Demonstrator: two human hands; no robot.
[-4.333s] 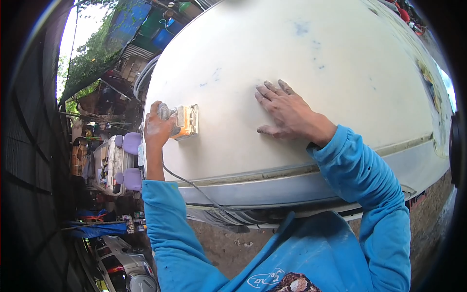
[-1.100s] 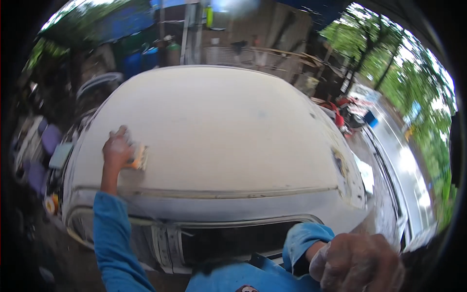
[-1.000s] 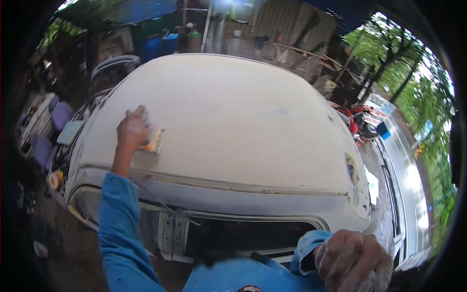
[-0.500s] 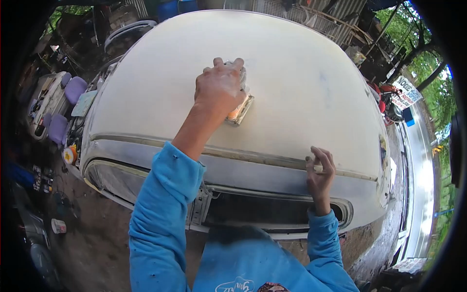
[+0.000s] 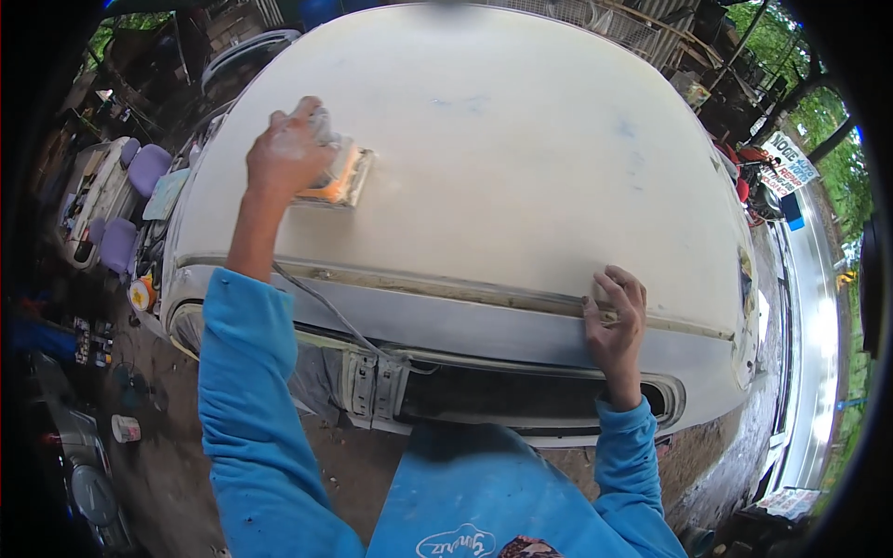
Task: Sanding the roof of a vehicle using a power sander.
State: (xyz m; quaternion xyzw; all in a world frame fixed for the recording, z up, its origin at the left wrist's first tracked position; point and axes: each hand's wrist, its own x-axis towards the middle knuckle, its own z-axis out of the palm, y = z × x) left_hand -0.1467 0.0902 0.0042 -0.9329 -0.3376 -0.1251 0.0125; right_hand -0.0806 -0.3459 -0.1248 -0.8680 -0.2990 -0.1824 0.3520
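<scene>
My left hand (image 5: 282, 156), dusty with powder, is wrapped round the top of an orange power sander (image 5: 348, 175). The sander's flat rectangular pad lies on the pale, whitish car roof (image 5: 484, 186), left of the middle. From beside my left forearm a grey cord (image 5: 327, 305) runs down over the roof edge to the door pillar. My right hand (image 5: 618, 316) rests at the roof's near edge, over the drip channel (image 5: 446, 286). Its fingers are bent and apart, and I see nothing held in them. Faint bluish patches (image 5: 628, 130) show on the roof's right side.
Below the roof edge is an open window frame (image 5: 502, 402). Purple seat pads (image 5: 149, 169) and an orange-and-white round container (image 5: 141, 294) are at the left. A small white tub (image 5: 126, 429) stands on the ground. A red motorcycle (image 5: 752, 177) and a sign (image 5: 789, 164) are at the right.
My left hand and the sander have moved left across the roof from near its middle. The cord now shows over the edge. My right hand stays at the roof edge.
</scene>
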